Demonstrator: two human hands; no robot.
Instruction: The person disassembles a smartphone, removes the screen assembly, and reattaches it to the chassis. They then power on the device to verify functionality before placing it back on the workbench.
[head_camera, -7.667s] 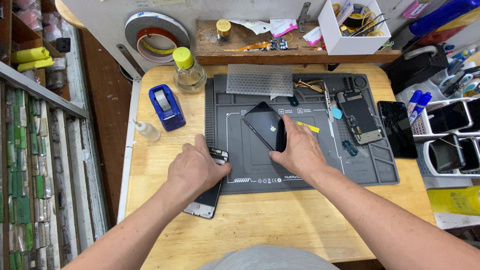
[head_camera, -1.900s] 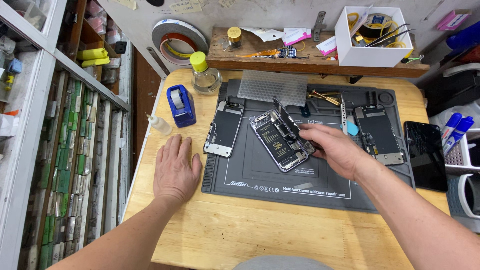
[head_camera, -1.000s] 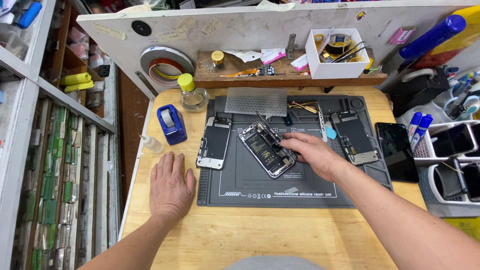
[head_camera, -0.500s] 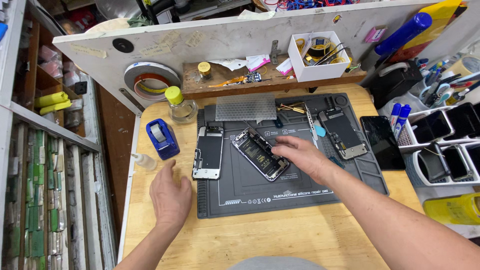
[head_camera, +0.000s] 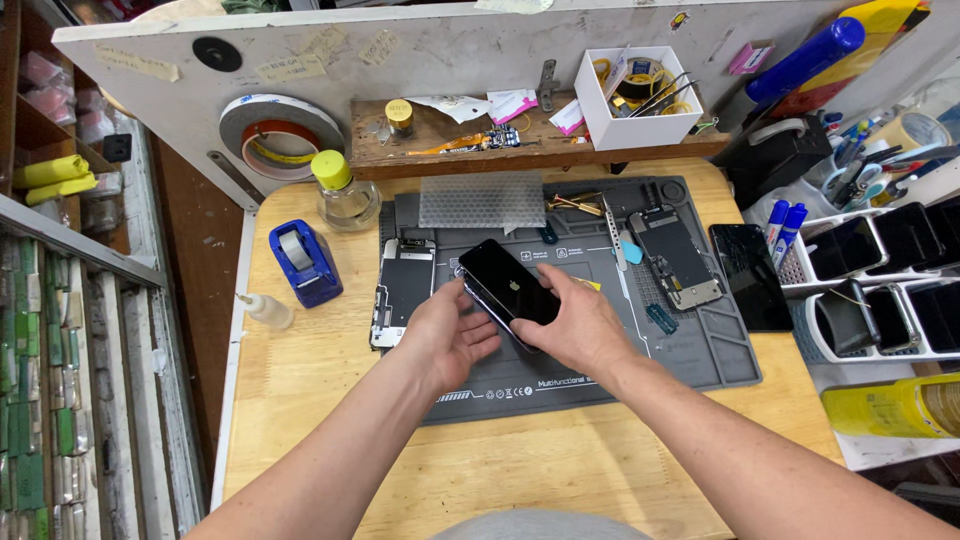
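We grip black phone (head_camera: 512, 292), back up, tilted | left hand (head_camera: 447, 338) and right hand (head_camera: 577, 325) fingers closed on its edges | over grey mat (head_camera: 690, 350)

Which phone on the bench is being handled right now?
Start at the grey work mat on the wooden bench. Over its middle, the left hand and right hand hold a black phone back-up, the only one lifted and closed; its neighbours lie flat.

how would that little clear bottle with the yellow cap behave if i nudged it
The bottle is squat and wide, standing upright on the table, so it would probably slide rather than tip. It looks like glass, so likely breakable and fairly heavy for its size. On its side, the round body would probably roll.
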